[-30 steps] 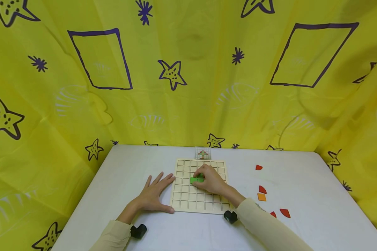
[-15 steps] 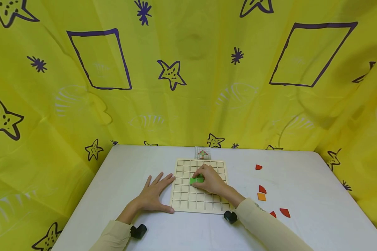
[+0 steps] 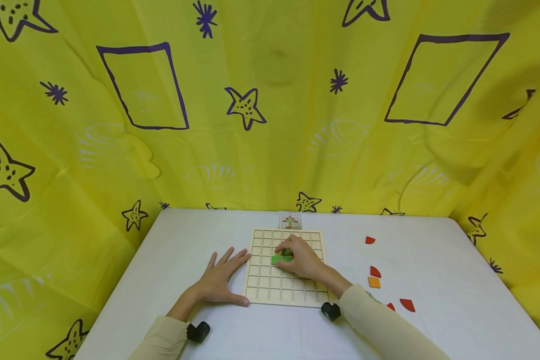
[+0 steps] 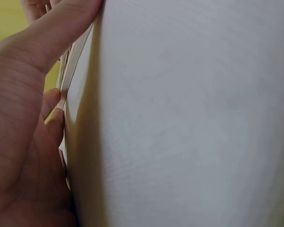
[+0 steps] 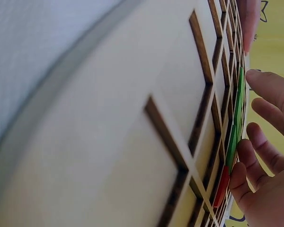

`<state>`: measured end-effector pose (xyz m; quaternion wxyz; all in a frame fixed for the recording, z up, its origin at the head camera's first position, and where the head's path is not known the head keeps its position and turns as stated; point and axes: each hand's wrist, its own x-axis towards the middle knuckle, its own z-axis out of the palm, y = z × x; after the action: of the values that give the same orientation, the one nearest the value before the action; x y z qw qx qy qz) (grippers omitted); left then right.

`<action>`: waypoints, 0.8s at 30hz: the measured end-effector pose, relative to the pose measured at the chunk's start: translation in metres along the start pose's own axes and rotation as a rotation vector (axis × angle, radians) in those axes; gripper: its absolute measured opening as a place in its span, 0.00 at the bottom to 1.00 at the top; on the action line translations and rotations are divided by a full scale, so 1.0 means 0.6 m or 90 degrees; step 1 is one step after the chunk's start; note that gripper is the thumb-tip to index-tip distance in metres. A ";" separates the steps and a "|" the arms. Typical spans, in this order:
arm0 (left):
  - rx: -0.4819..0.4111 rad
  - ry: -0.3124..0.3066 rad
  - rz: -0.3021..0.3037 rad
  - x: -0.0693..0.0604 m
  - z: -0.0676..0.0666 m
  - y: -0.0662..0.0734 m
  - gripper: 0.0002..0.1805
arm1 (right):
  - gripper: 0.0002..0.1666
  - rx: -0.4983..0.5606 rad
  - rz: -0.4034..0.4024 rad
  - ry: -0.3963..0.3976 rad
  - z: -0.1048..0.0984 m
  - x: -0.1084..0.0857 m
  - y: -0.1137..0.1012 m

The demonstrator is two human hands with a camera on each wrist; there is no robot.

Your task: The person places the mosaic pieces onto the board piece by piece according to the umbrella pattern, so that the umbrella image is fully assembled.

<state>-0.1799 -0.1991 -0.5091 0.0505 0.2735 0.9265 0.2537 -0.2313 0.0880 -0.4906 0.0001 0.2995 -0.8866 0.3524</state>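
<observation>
One white table (image 3: pixel 414 250) is topped by one gridded board (image 3: pixel 261 280). Two hands are seen: the left hand (image 3: pixel 222 280) is spread at its left edge; the right hand (image 3: pixel 302 257) is curled mid-board, whether pinching anything cannot be told. One card (image 3: pixel 290 220) is set behind. At least two green squares (image 3: pixel 276 260) are seated beneath that hand; one orange square (image 3: pixel 374 282) and four red pieces (image 3: pixel 407 305) are scattered rightward.

Grid board (image 3: pixel 281 282) on the table (image 3: pixel 468 280), card (image 3: pixel 290 220) behind, loose pieces (image 3: pixel 374 283) right.

White table (image 3: pixel 207 230), pale gridded board (image 3: pixel 258 281), patterned card (image 3: pixel 290 220) just behind, four red pieces (image 3: pixel 375 271), orange square (image 3: pixel 374 282)
</observation>
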 end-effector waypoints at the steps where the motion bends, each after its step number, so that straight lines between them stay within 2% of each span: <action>1: 0.002 -0.006 -0.007 0.000 -0.001 0.001 0.65 | 0.15 0.004 -0.003 0.002 -0.001 0.000 0.000; 7: 0.011 -0.033 -0.035 0.003 -0.004 0.003 0.65 | 0.17 0.017 -0.011 0.000 -0.010 -0.002 -0.003; 19: -0.002 -0.017 -0.025 0.002 -0.007 0.008 0.65 | 0.20 0.026 -0.016 0.021 -0.058 -0.017 0.013; 24: -0.011 -0.001 -0.013 0.001 -0.002 0.003 0.65 | 0.20 0.020 0.004 0.034 -0.083 -0.033 0.030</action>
<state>-0.1795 -0.1979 -0.5071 0.0562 0.2639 0.9270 0.2605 -0.2354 0.1401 -0.4686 0.0179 0.2870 -0.8818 0.3739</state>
